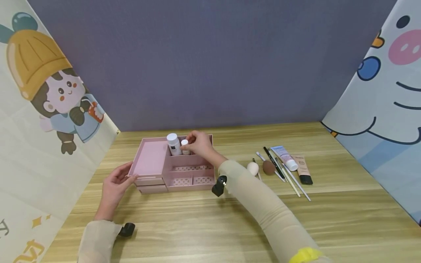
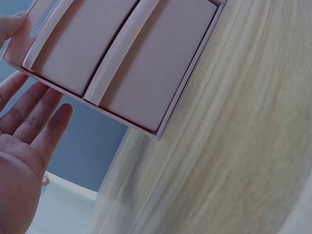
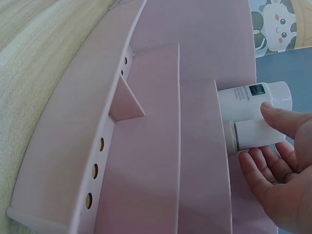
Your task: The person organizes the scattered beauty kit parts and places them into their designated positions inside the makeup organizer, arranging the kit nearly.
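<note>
A pink desktop organizer (image 1: 149, 157) stands on the table, with two drawers (image 2: 141, 63) at its left front. My left hand (image 1: 115, 184) grips its left front corner, thumb on the top edge and fingers along the side. In a back compartment stands a white bottle (image 1: 174, 146) with a dark label. Beside it is a smaller bottle (image 3: 258, 134) with a white cap. My right hand (image 1: 199, 143) pinches this smaller bottle, thumb on one side and fingers on the other; its base is hidden behind a divider.
Right of the organizer lie a white sponge (image 1: 253, 168), a brown sponge (image 1: 268, 167), several brushes and pencils (image 1: 289, 177), a blue-and-pink tube (image 1: 284, 157) and a beige tube (image 1: 303, 170) with a black cap. A grey-purple panel (image 1: 210, 65) rises behind the table.
</note>
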Action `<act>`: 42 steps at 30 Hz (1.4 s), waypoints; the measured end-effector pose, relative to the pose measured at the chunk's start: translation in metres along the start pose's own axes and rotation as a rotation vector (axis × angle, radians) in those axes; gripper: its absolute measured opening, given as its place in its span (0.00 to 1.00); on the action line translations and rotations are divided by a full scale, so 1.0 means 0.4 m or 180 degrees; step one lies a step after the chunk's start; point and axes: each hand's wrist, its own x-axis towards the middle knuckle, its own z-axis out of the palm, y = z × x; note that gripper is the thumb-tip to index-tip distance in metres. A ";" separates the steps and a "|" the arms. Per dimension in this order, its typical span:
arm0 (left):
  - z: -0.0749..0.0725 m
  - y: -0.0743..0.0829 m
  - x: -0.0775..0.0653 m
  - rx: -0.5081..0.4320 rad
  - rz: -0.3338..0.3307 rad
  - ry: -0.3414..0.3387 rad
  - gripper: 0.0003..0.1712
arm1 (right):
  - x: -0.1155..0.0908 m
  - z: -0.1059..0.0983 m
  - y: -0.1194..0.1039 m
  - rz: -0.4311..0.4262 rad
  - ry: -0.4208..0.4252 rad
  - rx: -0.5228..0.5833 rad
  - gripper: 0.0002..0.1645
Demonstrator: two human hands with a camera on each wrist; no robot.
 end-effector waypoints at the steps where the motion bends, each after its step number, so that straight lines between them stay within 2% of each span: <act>1: 0.000 0.000 0.000 -0.0007 0.0002 -0.0003 0.28 | 0.000 0.000 0.000 0.0006 -0.0005 0.0003 0.19; 12: -0.001 0.005 0.000 0.0099 -0.0028 -0.0028 0.28 | 0.001 -0.006 -0.007 0.0056 -0.0027 0.0043 0.21; 23: -0.002 0.005 -0.001 0.0171 -0.0056 -0.0027 0.28 | -0.001 -0.029 -0.019 -0.0055 0.0058 0.0150 0.19; 33: -0.003 0.005 0.002 0.0053 -0.0019 -0.0011 0.28 | -0.013 -0.083 -0.031 -0.0261 0.0055 0.0328 0.21; 42: -0.002 0.004 0.005 -0.0029 0.0018 -0.0025 0.27 | -0.030 -0.139 -0.032 -0.0329 0.0057 0.0290 0.20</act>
